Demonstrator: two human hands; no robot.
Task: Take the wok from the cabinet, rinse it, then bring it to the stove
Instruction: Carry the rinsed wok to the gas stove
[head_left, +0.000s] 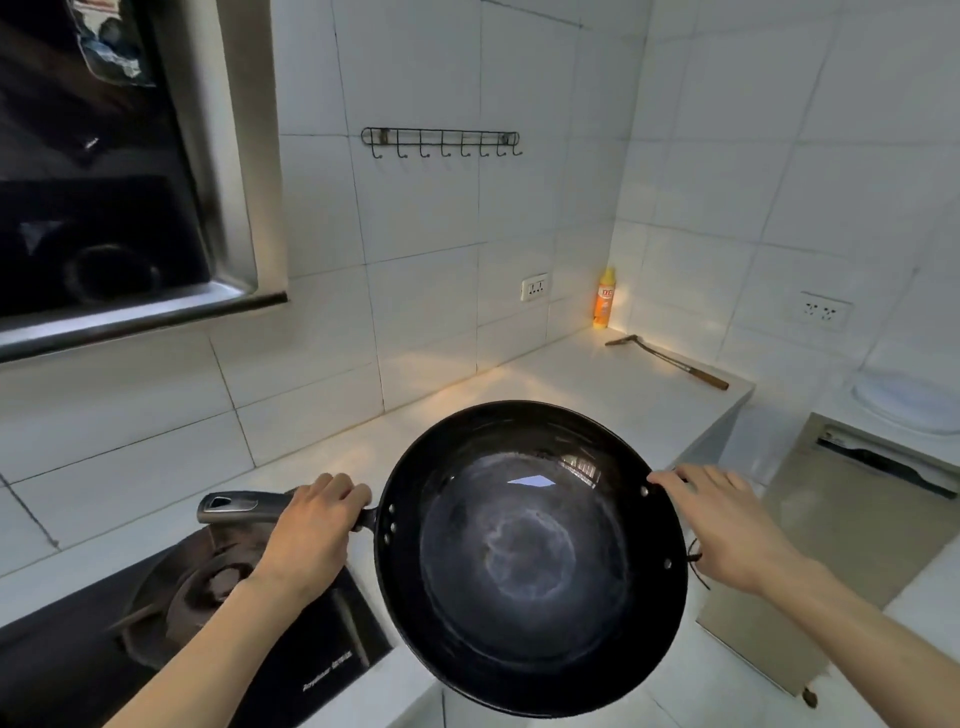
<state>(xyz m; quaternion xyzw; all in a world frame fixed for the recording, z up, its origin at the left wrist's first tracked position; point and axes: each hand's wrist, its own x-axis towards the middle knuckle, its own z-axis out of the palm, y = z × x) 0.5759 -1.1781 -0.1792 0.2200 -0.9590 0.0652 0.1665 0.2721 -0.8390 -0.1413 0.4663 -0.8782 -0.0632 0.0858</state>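
I hold a black wok (530, 561) level in the air over the white counter, just right of the stove. My left hand (311, 525) is wrapped around its long grey handle (234, 508), which points left. At the opposite rim, my right hand (727, 525) grips the small side handle, fingers over the edge. The wok's inside looks shiny and wet, with nothing in it. The black glass stove (291, 654) with its round burner (202, 587) lies at lower left, partly under my left forearm.
A range hood (104, 208) hangs at upper left. On the counter (571, 384) at the back stand an orange bottle (604, 299) and a wooden-handled spatula (670, 361). A beige appliance (852, 525) sits at right, a hook rack (441, 141) on the tiled wall.
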